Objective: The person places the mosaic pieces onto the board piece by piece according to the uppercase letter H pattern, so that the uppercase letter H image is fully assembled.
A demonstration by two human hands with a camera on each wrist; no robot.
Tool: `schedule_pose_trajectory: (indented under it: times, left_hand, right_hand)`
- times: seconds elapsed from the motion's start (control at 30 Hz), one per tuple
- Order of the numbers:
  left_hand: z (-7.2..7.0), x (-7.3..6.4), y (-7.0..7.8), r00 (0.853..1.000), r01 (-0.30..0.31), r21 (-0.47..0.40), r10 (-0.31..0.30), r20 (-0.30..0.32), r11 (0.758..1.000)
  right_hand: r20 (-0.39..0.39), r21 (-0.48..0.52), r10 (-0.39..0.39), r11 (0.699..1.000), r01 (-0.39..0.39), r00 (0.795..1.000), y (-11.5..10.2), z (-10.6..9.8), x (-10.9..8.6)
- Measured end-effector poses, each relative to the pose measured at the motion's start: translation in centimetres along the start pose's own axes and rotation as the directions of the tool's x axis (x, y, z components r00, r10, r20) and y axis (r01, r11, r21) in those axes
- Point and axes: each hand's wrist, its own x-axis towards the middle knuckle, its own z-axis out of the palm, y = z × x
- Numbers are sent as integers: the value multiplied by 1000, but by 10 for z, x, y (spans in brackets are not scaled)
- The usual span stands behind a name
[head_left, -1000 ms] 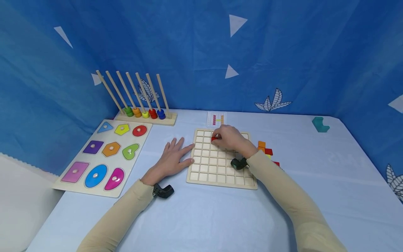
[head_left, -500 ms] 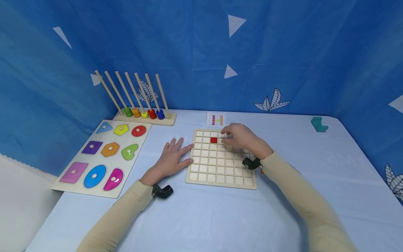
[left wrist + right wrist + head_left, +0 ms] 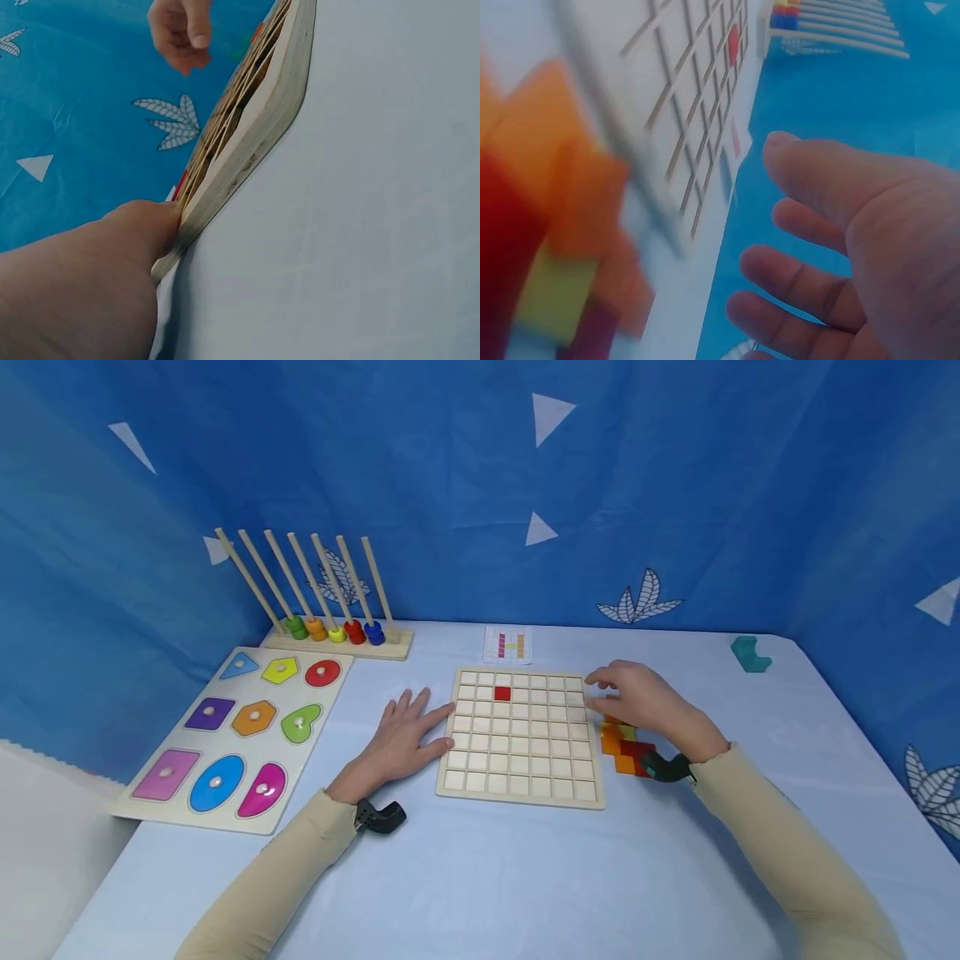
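A square wooden grid board lies flat on the table, with one red tile set in a cell of its second row from the far edge. My left hand rests with spread fingers at the board's left edge, thumb and forefinger touching the rim. Past the board's right edge hovers my right hand, its fingers loosely bent and holding nothing. Below it lies a loose pile of orange, red and yellow tiles, partly covered by the hand and wrist camera. In the right wrist view the tiles are blurred.
Beyond the board lies a small pattern card. A peg rack with coloured rings stands at the back left, and a shape puzzle board lies in front of it. At the far right is a teal piece.
My right hand has let go of the red tile, which stays in the grid. It has moved right, off the board, to above the tile pile. My left hand keeps its place.
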Motion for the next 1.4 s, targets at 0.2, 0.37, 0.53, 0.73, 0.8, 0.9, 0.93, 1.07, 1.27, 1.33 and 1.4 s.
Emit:
schedule_pose_trajectory:
  times: [0.2,0.37,0.53,0.73,0.8,0.9,0.93,1.07,1.27,1.33,1.4]
  left_hand:
    - [-1,-1,-1,1000,-3,-16,3,-2,1000]
    - [-1,-1,-1,1000,-11,-16,10,-11,1000]
    - [0,0,-2,1000,-15,-11,15,-15,1000]
    - [0,0,-2,1000,-12,-16,12,-13,1000]
    - [0,0,-2,1000,-11,-18,11,-12,1000]
    - [0,0,-2,1000,-10,-18,10,-10,1000]
    - [-1,0,-2,1000,-10,-18,10,-9,1000]
    - [-1,0,-2,1000,-12,-15,12,-10,1000]
    - [-2,0,-2,1000,-11,-17,11,-13,1000]
    - [-2,-1,-2,1000,-12,-18,11,-13,1000]
    - [-2,0,-2,1000,-12,-19,12,-13,1000]
  right_hand:
    - [-10,16,29,999,-29,1000,13,-4,-18]
    - [4,8,79,997,-79,997,19,-5,-23]
    - [5,7,103,995,-103,995,24,-4,-26]
    - [26,17,144,989,-144,989,30,-1,-30]
    - [28,14,147,989,-147,989,32,0,-31]
    - [24,9,139,990,-139,990,37,3,-32]
    - [21,8,134,991,-134,991,38,3,-33]
    - [18,13,130,991,-130,991,42,6,-34]
    - [24,9,126,992,-126,992,45,10,-35]
    - [25,7,120,993,-120,992,46,10,-35]
    - [26,5,111,994,-111,994,46,10,-36]
